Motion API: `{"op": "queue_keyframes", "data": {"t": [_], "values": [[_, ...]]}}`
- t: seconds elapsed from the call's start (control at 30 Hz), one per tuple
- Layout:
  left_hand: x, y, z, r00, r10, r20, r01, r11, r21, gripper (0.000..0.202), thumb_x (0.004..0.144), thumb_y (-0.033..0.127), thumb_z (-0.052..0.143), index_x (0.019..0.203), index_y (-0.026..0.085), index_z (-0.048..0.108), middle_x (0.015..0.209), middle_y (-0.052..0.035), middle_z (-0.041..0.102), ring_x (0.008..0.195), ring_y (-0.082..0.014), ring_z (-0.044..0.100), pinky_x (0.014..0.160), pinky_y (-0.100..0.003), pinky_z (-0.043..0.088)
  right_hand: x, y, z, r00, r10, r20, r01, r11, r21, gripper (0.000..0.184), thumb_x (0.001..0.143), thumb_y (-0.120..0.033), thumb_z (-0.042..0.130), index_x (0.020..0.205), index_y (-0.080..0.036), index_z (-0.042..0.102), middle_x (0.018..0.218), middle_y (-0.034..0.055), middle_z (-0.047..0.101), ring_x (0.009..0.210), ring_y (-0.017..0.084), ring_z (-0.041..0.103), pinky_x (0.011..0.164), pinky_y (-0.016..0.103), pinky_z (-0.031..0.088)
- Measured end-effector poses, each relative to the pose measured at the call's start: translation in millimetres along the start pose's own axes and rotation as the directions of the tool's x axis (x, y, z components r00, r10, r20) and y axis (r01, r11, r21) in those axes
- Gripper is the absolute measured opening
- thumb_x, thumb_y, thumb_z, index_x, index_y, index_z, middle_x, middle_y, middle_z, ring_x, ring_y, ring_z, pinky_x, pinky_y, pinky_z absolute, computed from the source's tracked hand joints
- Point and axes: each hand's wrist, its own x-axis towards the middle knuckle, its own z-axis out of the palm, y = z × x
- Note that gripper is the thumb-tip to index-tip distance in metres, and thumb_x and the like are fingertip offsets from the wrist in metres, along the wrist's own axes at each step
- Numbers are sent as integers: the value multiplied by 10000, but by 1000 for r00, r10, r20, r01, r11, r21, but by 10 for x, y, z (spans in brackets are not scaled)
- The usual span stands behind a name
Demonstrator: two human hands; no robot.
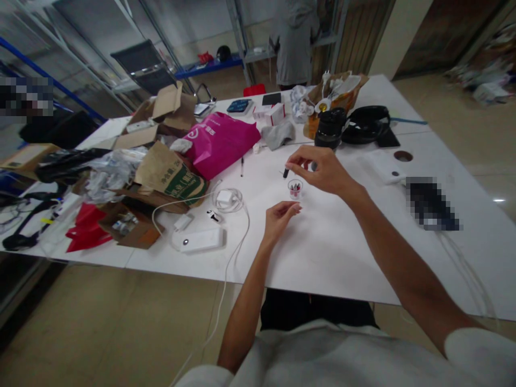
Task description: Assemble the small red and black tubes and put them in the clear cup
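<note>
My right hand (322, 169) hovers over the white table (342, 242) and pinches a small black piece (286, 173) between thumb and fingertips. Just below that piece stands a small clear cup (295, 188) with several tiny dark and red parts inside. My left hand (279, 216) rests on the table just in front of the cup, fingers curled together, fingertips close to the cup's base; I cannot see anything in it.
A white charger and cable (226, 199), a white flat device (198, 239), a pink bag (220, 141), cardboard boxes (161, 177), a black lens (330, 129) and a black case (367, 124) lie on the table. A person (294, 43) stands at shelves behind.
</note>
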Motion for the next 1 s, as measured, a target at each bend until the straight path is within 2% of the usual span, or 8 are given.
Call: {"op": "queue_keyframes", "data": {"t": [0.23,0.47,0.77,1.0], "values": [[7,9,-2,1000,-8,3,8,999,34,476,958,647,941,1046,180,913,987,-116,899,896,-221,837,909,-373,690,213,203,-114,998,64,-4,-65,992,-106,345,1103,-566,760,1008,-240,822,1004,81,815,854,243,716,830,402,574],[25,-15,7,1000,-17,22,16,998,61,456,970,650,927,1021,197,915,968,-103,893,877,-219,825,891,-368,671,203,295,-178,964,225,144,-186,952,-241,314,1113,-505,731,1163,-232,879,1096,107,857,994,303,753,997,459,562],[22,-32,15,999,-26,21,25,998,66,432,973,636,932,1018,206,921,965,-91,894,881,-209,825,888,-351,650,163,432,-101,954,189,233,-125,957,-262,189,1078,-308,707,1044,-211,866,1042,98,864,958,275,767,924,400,531],[27,-21,7,1000,-18,21,16,997,78,449,973,647,927,1017,200,916,970,-97,894,877,-212,825,889,-357,655,132,508,-39,934,204,294,-110,946,-306,184,1050,-286,719,1025,-191,875,999,98,864,932,263,765,901,393,523]]}}
